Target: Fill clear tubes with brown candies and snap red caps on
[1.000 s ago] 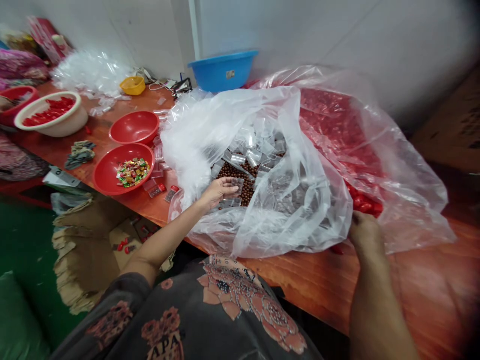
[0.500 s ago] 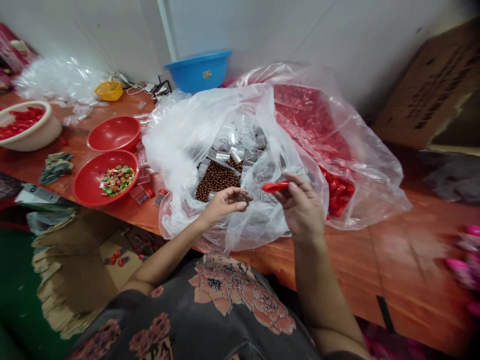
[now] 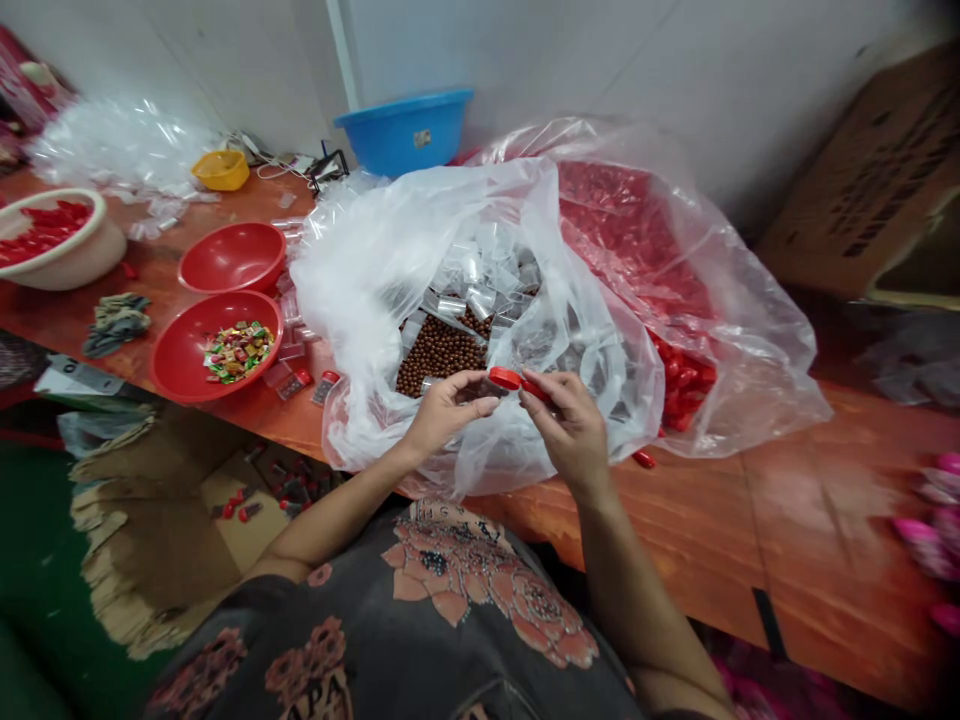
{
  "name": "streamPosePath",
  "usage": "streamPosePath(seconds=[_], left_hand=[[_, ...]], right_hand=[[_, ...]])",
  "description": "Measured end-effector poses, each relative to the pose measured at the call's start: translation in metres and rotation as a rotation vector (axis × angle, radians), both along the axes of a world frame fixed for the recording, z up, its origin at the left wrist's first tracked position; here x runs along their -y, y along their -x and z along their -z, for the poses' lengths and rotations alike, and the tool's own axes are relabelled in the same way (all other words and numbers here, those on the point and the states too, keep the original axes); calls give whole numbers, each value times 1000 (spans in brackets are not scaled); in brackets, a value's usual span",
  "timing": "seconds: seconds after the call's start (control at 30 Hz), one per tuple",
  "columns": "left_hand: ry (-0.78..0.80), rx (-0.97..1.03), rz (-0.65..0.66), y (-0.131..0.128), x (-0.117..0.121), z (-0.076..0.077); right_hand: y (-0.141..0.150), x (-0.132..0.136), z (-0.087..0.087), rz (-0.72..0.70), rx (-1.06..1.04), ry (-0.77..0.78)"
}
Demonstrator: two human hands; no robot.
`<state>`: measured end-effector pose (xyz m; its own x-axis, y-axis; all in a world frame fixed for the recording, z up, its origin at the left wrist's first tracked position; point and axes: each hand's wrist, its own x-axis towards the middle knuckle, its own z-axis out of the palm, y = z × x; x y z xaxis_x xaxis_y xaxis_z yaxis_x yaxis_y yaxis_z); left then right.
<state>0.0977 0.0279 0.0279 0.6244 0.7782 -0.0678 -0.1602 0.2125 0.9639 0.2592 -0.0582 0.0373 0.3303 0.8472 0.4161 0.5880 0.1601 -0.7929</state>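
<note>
My left hand (image 3: 454, 412) is closed in a pinch over the front of an open white plastic bag (image 3: 352, 290). Its fingers hide most of the small clear container with brown contents that they hold. At the fingertips shows the round end of a red plastic cap (image 3: 505, 379). My right hand (image 3: 574, 425) closes on the red plastic from the other side, close to my left fingers. Below, the bag holds many brown balls (image 3: 439, 360) and clear plastic containers (image 3: 480, 262).
Left of the bag stand two red bowls (image 3: 169, 365), one with wrapped candies (image 3: 238, 350), and a white basin (image 3: 71, 262) of red pieces. Red parts fill a clear bag (image 3: 750, 330) at right. A blue basin (image 3: 401, 135) is behind; a cardboard box (image 3: 142, 530) stands below left.
My right hand has moved left and brought the red cap to my left fingertips. A red piece now shows on the table beside my right wrist.
</note>
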Motion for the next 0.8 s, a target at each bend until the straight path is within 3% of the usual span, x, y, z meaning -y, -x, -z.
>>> streamPosePath(seconds=[0.1, 0.23, 0.43, 0.63, 0.8], left_hand=[[8, -4, 15, 2, 1, 0], [2, -21, 37, 4, 2, 1], [-56, -48, 45, 5, 1, 3], [-80, -80, 8, 6, 3, 0], [112, 6, -7, -5, 9, 4]], right_hand=[[-1, 2, 10, 36, 271, -97], [-3, 4, 18, -48, 440, -184], [-3, 3, 15, -217, 483, -128], [2, -4, 26, -157, 600, -104], [7, -8, 34, -133, 615, -162]])
